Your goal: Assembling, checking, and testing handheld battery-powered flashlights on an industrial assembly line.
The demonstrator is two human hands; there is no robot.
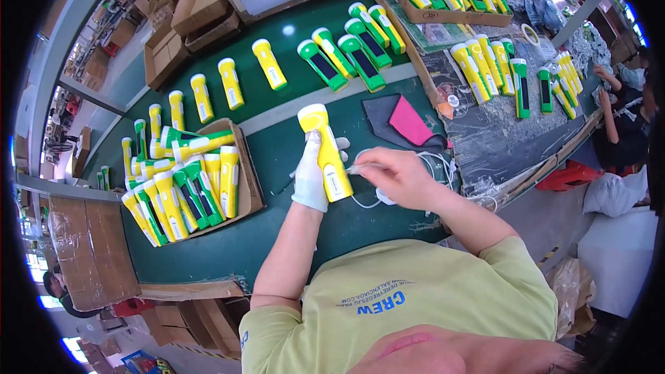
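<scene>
Fisheye view down on a green workbench [277, 142]. Center of frame: a yellow flashlight w/ white head [328, 156], tilted, held up over the bench. L hand [309, 172], in a white glove, is wrapped firmly round it. R hand [398, 179], bare, is closed in a pinch beside the flashlight's lower part, gripping a small pale piece [355, 168]; too small to ID, maybe a plug. White cable [451, 166] loops just right of R hand; can't tell if it joins the piece.

Progress, judging by layout: this 1 unit looks mid-handling, not yet set down. Lots of others, yellow or green, lie about: a spaced row [230, 84] from left to upper center, a tighter cluster [361, 62] at upper center, a heaped open carton [253, 187] at center left, a 2nd filled carton [454, 15] at upper right, plus a loose batch [470, 73] below it. Which are done & which are left: can't tell, as nothing visible marks them apart. With so many out of cartons, prob. a fair bit of work remains.

Also: pink-and-dark cloth [410, 122] right of center, co-worker's hand [604, 73] at far right.
</scene>
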